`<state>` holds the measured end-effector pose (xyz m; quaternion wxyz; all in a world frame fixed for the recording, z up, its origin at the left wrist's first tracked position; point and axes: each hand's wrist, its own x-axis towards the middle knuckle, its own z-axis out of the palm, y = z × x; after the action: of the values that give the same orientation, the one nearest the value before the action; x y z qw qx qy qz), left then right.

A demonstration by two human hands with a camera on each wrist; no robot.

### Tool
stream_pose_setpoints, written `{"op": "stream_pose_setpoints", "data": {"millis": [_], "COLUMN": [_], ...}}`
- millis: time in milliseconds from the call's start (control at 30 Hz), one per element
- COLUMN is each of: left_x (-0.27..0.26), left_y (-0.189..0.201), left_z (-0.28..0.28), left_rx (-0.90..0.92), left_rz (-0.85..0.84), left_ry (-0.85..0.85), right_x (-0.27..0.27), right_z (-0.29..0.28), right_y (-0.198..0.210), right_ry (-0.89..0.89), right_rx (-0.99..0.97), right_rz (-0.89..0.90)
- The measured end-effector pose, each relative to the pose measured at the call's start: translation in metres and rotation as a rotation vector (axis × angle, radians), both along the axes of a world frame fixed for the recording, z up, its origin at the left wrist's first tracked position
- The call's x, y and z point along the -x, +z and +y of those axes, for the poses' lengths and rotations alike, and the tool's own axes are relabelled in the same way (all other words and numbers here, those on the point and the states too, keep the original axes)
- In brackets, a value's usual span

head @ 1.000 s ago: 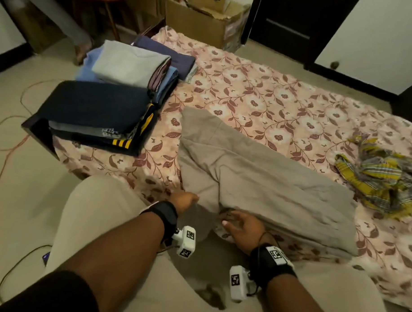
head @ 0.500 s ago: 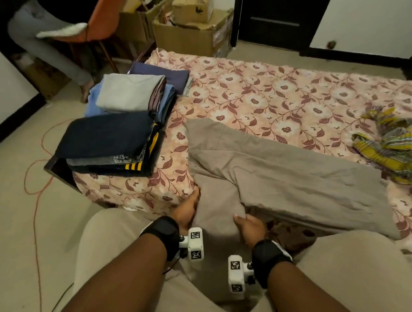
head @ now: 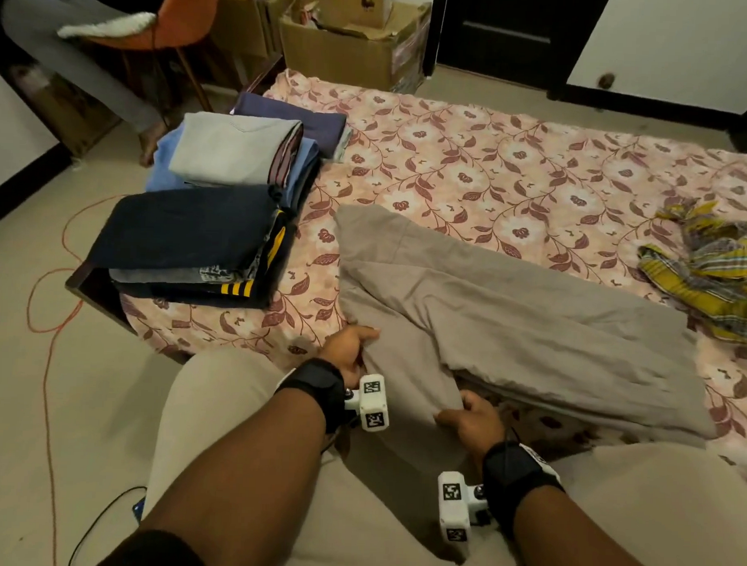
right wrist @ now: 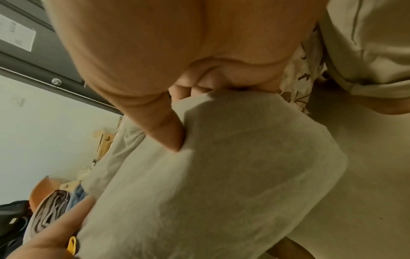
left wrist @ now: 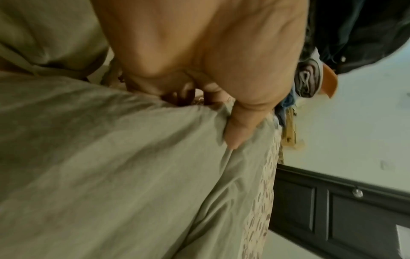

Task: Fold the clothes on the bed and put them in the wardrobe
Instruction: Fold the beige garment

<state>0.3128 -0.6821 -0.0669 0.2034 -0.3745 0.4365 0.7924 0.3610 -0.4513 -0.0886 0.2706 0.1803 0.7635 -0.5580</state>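
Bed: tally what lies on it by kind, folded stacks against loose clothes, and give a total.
Folded stacks: 2, a dark stack and a grey-topped stack behind it.
Loose clothes: 2, a grey garment gripped by the left hand and right hand, and a crumpled yellow plaid cloth.
Total: 4.

Cardboard boxes (head: 355, 40) behind an orange chair (head: 178, 17).

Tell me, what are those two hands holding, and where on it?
Both hold the grey-brown garment at its near end: the left hand pinches its left edge, the right hand its right edge.
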Motion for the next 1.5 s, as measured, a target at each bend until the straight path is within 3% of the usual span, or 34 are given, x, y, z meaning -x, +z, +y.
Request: {"op": "stream_pose_setpoints", "data": {"millis": [100,200,267,367,433,500,567,633,733,800,900,1000,1067,1133,1200,1267,1333,1500], "left_x": [0.001,-0.003,-0.005,-0.004,-0.002,-0.006,-0.016,-0.031,-0.053,-0.059,-0.058,-0.050,-0.049,-0.049,-0.052,-0.052,-0.051,-0.060], "left_y": [0.001,-0.018,-0.023,-0.009,0.000,-0.001,-0.003,-0.001,0.001,0.005,0.024,0.035,0.040,0.043,0.043,0.047,0.046,0.053], "left_z": [-0.001,-0.006,-0.009,-0.008,-0.008,-0.011,-0.010,-0.003,0.009,0.008,0.003,0.000,0.004,0.006,0.010,0.015,0.015,0.014], "left_rx": [0.024,0.301,0.409,0.228,0.169,0.179,0.152,0.191,0.232,0.204,0.116,0.156,0.248,0.463,0.642,0.613,0.572,0.304], "left_rz": [0.041,0.013,-0.004,0.076,0.111,0.115,0.005,-0.087,-0.040,-0.042,-0.050,-0.044,-0.054,0.055,0.227,0.284,0.262,0.141], "left_ry": [0.010,0.027,-0.017,0.051,0.175,0.192,0.040,-0.248,-0.563,-0.621,-0.611,-0.609,-0.696,-0.790,-0.678,-0.488,-0.349,-0.272], "right_x": [0.003,0.010,0.011,0.009,0.008,0.008,0.008,0.009,0.017,0.023,0.033,0.034,0.023,0.008,-0.001,-0.001,0.001,-0.005], "right_z": [0.001,0.004,0.007,0.010,-0.001,-0.013,-0.021,-0.024,-0.025,-0.023,-0.013,-0.002,0.000,-0.004,-0.006,-0.007,-0.004,-0.005], "right_y": [-0.008,-0.010,-0.015,-0.033,-0.024,-0.015,-0.009,-0.008,-0.005,-0.002,0.005,0.010,0.008,0.002,0.005,0.009,0.013,0.022], "right_ry": [-0.118,-0.168,-0.083,0.043,0.080,0.081,0.046,0.009,-0.120,-0.172,-0.205,-0.057,0.068,0.122,0.063,-0.030,0.010,0.404], "right_rx": [0.046,-0.057,-0.156,-0.176,-0.118,-0.009,0.105,0.131,0.236,0.294,0.192,-0.010,-0.087,-0.025,0.139,0.355,0.524,0.311], "right_rz": [0.024,0.114,0.047,-0.151,-0.145,-0.142,-0.136,-0.131,-0.092,-0.053,-0.024,-0.101,-0.168,-0.198,-0.113,-0.040,-0.022,-0.056]}}
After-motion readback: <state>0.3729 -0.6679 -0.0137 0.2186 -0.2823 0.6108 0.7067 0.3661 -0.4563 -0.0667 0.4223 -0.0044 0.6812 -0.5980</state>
